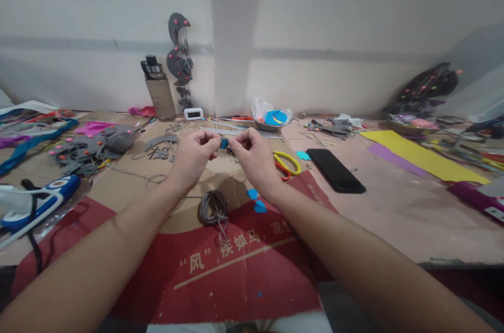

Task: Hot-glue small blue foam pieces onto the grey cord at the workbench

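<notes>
Between my two hands is a small blue piece [224, 143], too small to make out fully. My left hand [196, 153] pinches its left side, thumb against forefinger. My right hand [254, 157] has its fingertips closed on the other side. Below them a coil of grey cord [213, 207] lies on the red and brown cardboard [236, 270]. Blue cut pieces [260, 206] rest to the right of the coil. Beside my right wrist are scissors [290, 163] with yellow and red handles, partly hidden by that hand.
A black phone [336, 170] lies at right, near yellow sheets [421, 154]. Grey felt pieces with pink dots [98, 149] are heaped at left, by a blue and white power strip [43, 201]. A bottle [159, 92] and a foil bowl [271, 124] stand near the wall.
</notes>
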### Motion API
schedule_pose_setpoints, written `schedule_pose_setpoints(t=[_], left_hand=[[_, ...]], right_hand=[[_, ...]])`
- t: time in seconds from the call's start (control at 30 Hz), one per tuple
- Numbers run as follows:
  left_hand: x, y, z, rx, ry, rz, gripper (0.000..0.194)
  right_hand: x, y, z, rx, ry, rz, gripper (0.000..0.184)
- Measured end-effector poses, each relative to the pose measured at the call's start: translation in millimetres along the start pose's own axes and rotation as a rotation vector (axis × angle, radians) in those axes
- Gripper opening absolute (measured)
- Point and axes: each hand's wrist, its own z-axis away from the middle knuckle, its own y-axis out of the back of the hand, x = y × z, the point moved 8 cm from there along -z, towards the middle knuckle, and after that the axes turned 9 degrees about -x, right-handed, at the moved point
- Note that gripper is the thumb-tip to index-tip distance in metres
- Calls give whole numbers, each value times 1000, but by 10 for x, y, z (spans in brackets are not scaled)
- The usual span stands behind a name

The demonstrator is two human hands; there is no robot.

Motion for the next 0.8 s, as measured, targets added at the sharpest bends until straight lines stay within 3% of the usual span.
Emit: schedule_pose_setpoints(t=[0.2, 0.43, 0.63, 0.8], left_hand=[[-24, -94, -5, -98, 53, 170, 9], [-157, -143, -42, -268, 217, 224, 25], [-26, -75, -50, -216, 44, -117, 31], [188, -119, 21, -199, -96, -438, 17]], right_hand=[[132, -56, -48, -103, -78, -147, 18], [238, 35, -64, -65, -152, -184, 14], [188, 44, -35, -87, -141, -108, 13], [143, 23, -3, -108, -122, -48, 12]])
